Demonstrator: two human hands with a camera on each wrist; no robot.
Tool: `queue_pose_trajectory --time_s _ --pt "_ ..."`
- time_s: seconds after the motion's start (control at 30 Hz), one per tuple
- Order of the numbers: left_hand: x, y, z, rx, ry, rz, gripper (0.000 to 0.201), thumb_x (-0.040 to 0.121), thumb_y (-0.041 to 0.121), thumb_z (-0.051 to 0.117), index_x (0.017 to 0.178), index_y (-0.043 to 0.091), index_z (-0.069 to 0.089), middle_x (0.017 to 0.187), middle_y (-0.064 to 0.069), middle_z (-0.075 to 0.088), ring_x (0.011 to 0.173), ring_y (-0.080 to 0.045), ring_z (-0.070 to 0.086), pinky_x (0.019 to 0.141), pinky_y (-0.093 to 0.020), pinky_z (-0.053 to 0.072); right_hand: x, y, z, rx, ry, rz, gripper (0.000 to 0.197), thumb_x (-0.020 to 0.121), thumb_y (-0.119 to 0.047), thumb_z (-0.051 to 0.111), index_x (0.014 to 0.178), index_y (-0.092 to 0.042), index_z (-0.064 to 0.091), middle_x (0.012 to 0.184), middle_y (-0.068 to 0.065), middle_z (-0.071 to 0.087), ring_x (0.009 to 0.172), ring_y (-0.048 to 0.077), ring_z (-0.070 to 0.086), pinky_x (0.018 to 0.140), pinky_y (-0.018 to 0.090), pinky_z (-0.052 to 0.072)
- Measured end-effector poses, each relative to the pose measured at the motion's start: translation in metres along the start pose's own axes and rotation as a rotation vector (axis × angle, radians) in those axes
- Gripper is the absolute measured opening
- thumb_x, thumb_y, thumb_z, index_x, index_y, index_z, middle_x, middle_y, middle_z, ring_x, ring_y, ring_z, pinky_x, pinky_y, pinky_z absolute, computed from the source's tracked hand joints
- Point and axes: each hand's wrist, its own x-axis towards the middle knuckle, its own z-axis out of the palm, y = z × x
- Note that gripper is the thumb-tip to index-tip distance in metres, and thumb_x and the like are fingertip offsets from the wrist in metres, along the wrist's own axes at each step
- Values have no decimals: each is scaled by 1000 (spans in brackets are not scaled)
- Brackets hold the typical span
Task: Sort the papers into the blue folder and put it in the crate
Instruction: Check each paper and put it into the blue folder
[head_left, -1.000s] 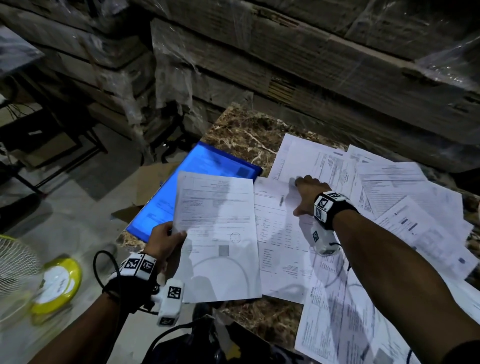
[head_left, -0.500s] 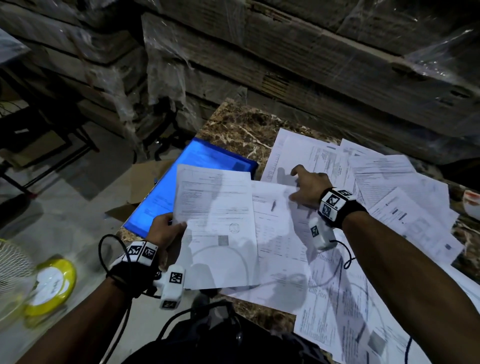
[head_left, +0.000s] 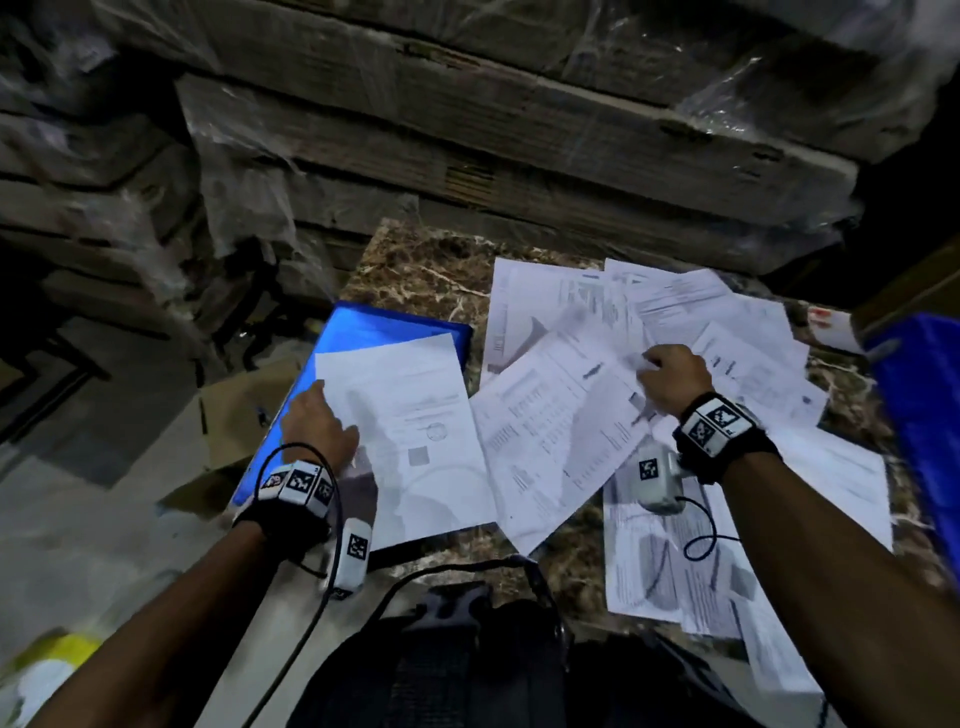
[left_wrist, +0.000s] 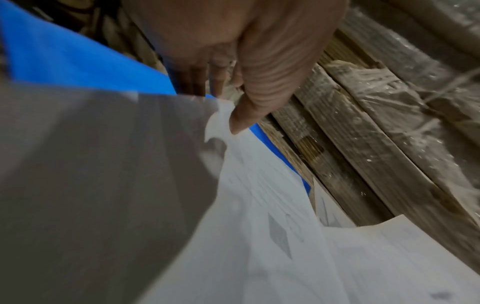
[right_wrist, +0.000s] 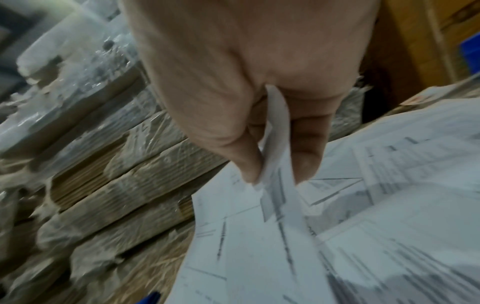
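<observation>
A marble table (head_left: 415, 270) is carrying everything. A blue folder (head_left: 363, 332) is lying on it under the left hand (head_left: 317, 426), a sheet (head_left: 410, 431) resting on top. Loose papers (head_left: 727, 322) are spreading around and beyond the right hand (head_left: 670, 379), overlapping. A blue crate (head_left: 919, 415) is sitting right of that hand.

One flat blue plastic folder (head_left: 363, 332), one blue plastic crate (head_left: 919, 415) and roughly ten printed white paper sheets (head_left: 675, 312) are counted; overlaps prevent exactness.
</observation>
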Motion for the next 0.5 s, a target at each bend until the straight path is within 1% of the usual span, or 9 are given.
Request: queue_pose_trajectory --time_s 0.07,0.13,0.2,0.23,0.27,0.33,0.4,0.43,0.5 --pt "-3 8 2 42 -20 90 59 77 17 68 132 7 49 138 -20 42 127 -38 39 104 -45 36 -13 16 -5 90 59 79 21 87 -10 53 77 6 61 72 24 63 72 37 63 65 33 52" --pt "-14 27 4 4 -117 230 36 83 19 65 117 9 60 126 -16 56 117 -36 50 97 -39 39 -28 34 -10 184 143 149 19 87 -9 54 79 5 63 76 24 67 72 36 64 72 41 57" --pt "-27 51 7 -48 -244 352 16 88 22 60 100 14 65 107 -8 67 100 -31 61 85 -35 45 -46 53 -15 295 253 254 11 85 -10 57 78 -4 63 79 16 65 76 33 63 67 39 53" --pt "-33 63 9 -64 -321 386 13 89 25 58 91 16 66 98 -6 70 91 -29 65 80 -35 50 -54 63 -14 364 307 311 8 83 -12 60 79 -6 64 79 14 62 77 30 61 62 38 49" --pt "-41 75 13 -113 -417 414 17 90 27 56 85 15 66 91 -6 72 81 -27 68 74 -36 54 -64 73 -13 446 360 363 8 81 -14 62 79 -7 63 80 13 59 77 28 58 61 37 45" --pt "-62 102 22 -311 -644 373 26 95 27 53 82 8 65 84 -12 71 62 -20 68 56 -33 56 -80 88 -9 594 423 454 4 81 -11 62 83 -8 60 86 12 55 83 25 53 69 34 40" --pt "-87 130 31 -545 -845 167 24 96 24 53 89 3 61 81 -15 66 49 -14 63 43 -26 49 -94 91 -6 688 387 533 9 87 -3 58 92 -10 54 93 9 51 87 22 49 74 31 38" --pt "-100 144 37 -627 -920 62 20 96 23 52 90 4 59 78 -13 63 47 -13 60 44 -24 47 -102 88 -4 693 350 563 9 89 -2 54 93 -9 53 93 8 50 86 20 48 74 29 39" --pt "-118 167 51 -721 -989 -60 17 95 24 53 90 9 59 78 -8 60 57 -17 58 56 -26 46 -119 77 3 817 306 573 12 91 3 50 98 -4 57 92 9 53 82 20 50 72 28 41"
